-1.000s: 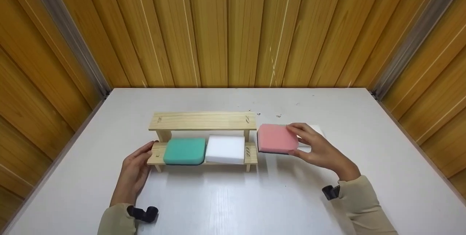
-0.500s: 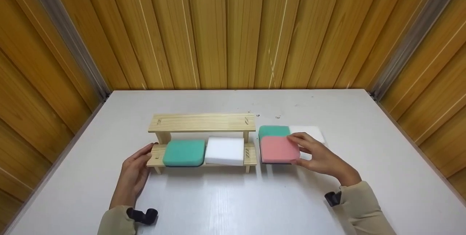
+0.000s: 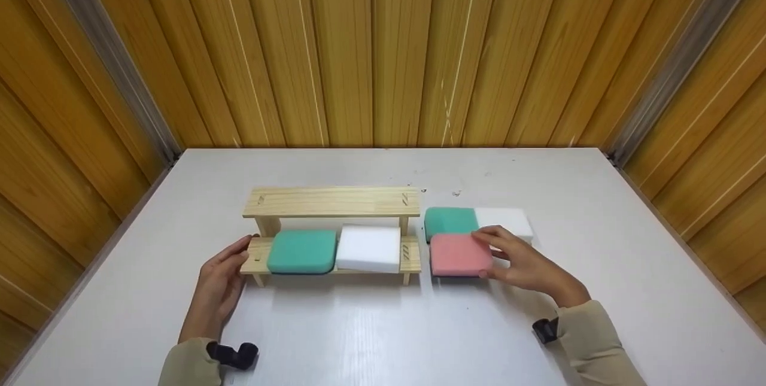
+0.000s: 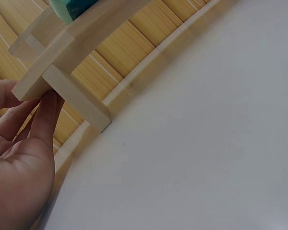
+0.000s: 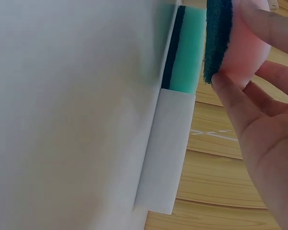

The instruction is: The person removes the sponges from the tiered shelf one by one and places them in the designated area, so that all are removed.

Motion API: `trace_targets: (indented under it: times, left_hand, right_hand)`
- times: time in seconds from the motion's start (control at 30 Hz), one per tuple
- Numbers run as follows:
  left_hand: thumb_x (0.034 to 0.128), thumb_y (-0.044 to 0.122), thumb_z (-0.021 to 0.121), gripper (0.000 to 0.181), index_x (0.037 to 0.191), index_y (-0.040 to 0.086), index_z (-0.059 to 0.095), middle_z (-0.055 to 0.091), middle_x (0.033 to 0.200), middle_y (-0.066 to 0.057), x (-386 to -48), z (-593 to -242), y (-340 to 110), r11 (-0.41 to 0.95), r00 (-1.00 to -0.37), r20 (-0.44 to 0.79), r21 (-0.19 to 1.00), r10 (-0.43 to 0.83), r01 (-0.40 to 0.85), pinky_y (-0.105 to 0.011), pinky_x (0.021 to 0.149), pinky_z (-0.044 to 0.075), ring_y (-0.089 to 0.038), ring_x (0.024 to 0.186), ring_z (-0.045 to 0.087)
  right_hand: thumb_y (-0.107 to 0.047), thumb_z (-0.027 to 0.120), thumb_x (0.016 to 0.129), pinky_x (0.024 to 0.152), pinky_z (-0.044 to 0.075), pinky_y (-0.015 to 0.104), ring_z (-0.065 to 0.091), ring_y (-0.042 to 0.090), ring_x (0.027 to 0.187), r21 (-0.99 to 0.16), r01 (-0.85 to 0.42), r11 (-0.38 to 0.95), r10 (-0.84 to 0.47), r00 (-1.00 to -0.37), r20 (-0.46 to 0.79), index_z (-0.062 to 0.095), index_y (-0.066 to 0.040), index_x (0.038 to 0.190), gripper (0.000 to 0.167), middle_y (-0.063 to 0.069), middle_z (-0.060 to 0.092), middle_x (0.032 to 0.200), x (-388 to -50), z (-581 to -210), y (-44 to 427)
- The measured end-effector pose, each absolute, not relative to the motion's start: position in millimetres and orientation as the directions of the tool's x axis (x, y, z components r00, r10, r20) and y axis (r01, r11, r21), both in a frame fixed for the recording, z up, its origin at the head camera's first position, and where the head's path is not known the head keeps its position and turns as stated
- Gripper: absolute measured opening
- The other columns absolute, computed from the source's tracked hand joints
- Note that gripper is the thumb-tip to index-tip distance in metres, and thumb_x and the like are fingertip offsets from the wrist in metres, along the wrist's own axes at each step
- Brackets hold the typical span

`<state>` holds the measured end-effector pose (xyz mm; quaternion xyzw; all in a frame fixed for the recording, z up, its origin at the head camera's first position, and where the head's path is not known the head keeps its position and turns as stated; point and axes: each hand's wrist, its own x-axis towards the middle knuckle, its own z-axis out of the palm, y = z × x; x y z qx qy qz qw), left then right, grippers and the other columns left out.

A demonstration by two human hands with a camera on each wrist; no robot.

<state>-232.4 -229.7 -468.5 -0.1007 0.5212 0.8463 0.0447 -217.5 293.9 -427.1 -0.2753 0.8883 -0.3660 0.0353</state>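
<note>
A two-step wooden shelf [image 3: 332, 201] stands on the table. On its lower step lie a green sponge [image 3: 302, 251] with a dark underside and a white sponge block [image 3: 368, 248], side by side. My left hand [image 3: 218, 284] grips the left end of the lower step; in the left wrist view its fingers reach underneath, beside a shelf leg [image 4: 79, 98]. To the right of the shelf, my right hand [image 3: 520, 259] pinches a pink sponge [image 3: 461, 253] by its right side. The right wrist view shows its dark scouring layer [image 5: 218, 40] facing down, raised off the table.
Behind the pink sponge, another green sponge [image 3: 450, 221] and a white block [image 3: 504, 222] lie end to end on the white table [image 3: 383, 326]. Wood-patterned panels [image 3: 383, 51] close off the back and sides.
My right hand has brought the pink sponge toward the front of the table, uncovering the green sponge behind it. My left hand has stayed on the shelf end.
</note>
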Motion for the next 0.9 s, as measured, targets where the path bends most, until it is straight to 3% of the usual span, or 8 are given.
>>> trace_targets:
  times: [0.17, 0.43, 0.9]
  left_hand:
    - [0.0944, -0.003, 0.049, 0.054, 0.146, 0.0, 0.034, 0.03, 0.157, -0.008, -230.5, -469.5, -230.4, -0.437, -0.971, -0.236, 0.877, -0.028, -0.2, -0.02, 0.106, 0.044, -0.016, 0.142, 0.034]
    - [0.0945, -0.002, 0.05, 0.05, 0.144, 0.004, 0.04, 0.031, 0.156, -0.006, -232.7, -468.1, -232.4, -0.455, -0.974, -0.227, 0.869, -0.022, -0.193, -0.02, 0.106, 0.044, -0.015, 0.142, 0.034]
    - [0.0957, -0.003, 0.046, 0.052, 0.146, -0.001, 0.033, 0.029, 0.157, -0.009, -231.2, -467.1, -230.4, -0.449, -0.976, -0.217, 0.874, -0.016, -0.187, -0.02, 0.107, 0.044, -0.014, 0.139, 0.039]
  right_hand:
    - [-0.009, 0.072, 0.084, 0.103, 0.047, 0.05, 0.043, 0.038, 0.13, -0.66, -0.441, 0.608, -0.511, -0.854, 0.1, 0.043, 0.007, 0.14, 0.065, 0.02, 0.043, 0.139, -215.6, -434.1, 293.0]
    - [-0.013, 0.071, 0.085, 0.104, 0.046, 0.05, 0.045, 0.039, 0.129, -0.626, -0.44, 0.643, -0.507, -0.858, 0.082, 0.043, 0.005, 0.14, 0.064, 0.02, 0.043, 0.139, -218.7, -434.4, 291.5]
    - [-0.022, 0.071, 0.087, 0.105, 0.043, 0.056, 0.045, 0.038, 0.129, -0.575, -0.439, 0.691, -0.496, -0.866, 0.064, 0.045, -0.003, 0.141, 0.063, 0.016, 0.044, 0.141, -217.2, -433.0, 291.7]
